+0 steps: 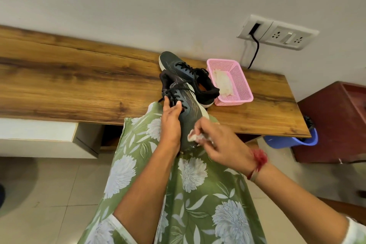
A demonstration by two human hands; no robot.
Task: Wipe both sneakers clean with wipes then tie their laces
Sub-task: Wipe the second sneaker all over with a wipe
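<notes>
Green floral-print fabric (198, 194) covers the person's lap, which serves as a soft rest for the work. Above it the left hand (171, 119) is wrapped round the lace side of a dark grey mesh sneaker with a white sole (189, 123), thumb and fingers curled into its black laces (174, 93). This grip seems meant to brace the shoe, toe toward the camera, so the upper faces the other hand. Against the toe area lies a crumpled white wipe (195, 137), pinched between the fingertips of the right hand (227, 144), whose remaining fingers are loosely bent. A red thread band (259, 159) circles that wrist. The wiping of this shoe looks to be in progress, and its laces appear loose, so tying is not yet done. Farther off, the matching second dark sneaker (170, 61) lies on the long brown wood-grain desk (79, 81), just behind the held one, probably parked within reach for its turn. Just beside it on the right stands a pink perforated plastic basket (244, 87) holding pale folded wipes (223, 83), kept close for a fresh one. Higher on the wall is a white socket plate (277, 33). A blue plastic bucket (309, 140) sits below the desk's right end.
</notes>
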